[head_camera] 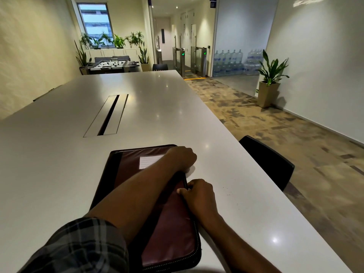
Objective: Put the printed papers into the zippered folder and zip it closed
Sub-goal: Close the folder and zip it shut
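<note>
Both hands are on the zippered folder (167, 223). The right hand (199, 196) pinches the zip pull (188, 189) on the folder's right edge, about halfway along. The left hand (181, 158), its arm crossing the cover, curls its fingers over the far right corner. The maroon folder lies flat on the white bench (59, 164), near the front edge. A black chair (266, 160) stands just beside the bench on the right.

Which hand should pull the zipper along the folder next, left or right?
Right. The right hand pinches the zipper pull on the right edge of the folder, while the left hand holds its far corner, probably steadying it.
</note>
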